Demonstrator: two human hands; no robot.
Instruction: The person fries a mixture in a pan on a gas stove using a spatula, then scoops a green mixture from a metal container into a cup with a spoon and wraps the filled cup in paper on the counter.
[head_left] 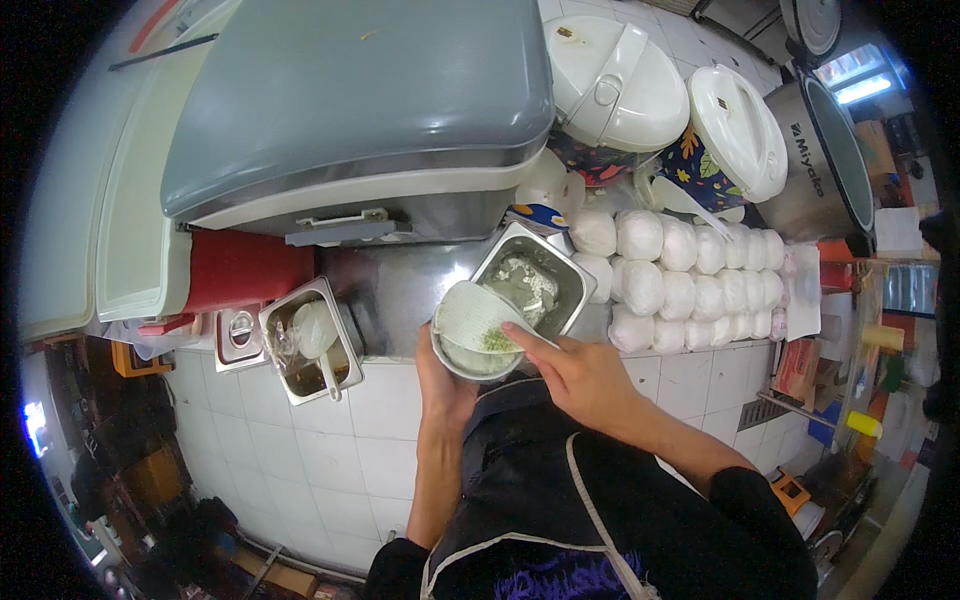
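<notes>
A commercial food-stall kitchen, cramped and busy; a steel counter (400, 280) carries steel food pans (310, 350), rows of white bagged portions (690, 280) and several large rice cookers (610, 80); a big grey-lidded warmer (360, 100) fills the back; white floor tiles (300, 450) lie below; the person wears a dark apron (540, 490).

Small metal bowl (472, 360) sat just below centre of frame, upright, w/ pale rice inside. White rice paddle (478, 316) lay tilted across its top, green bits on the blade's lower right edge, handle running right-down toward centre-right.
</notes>
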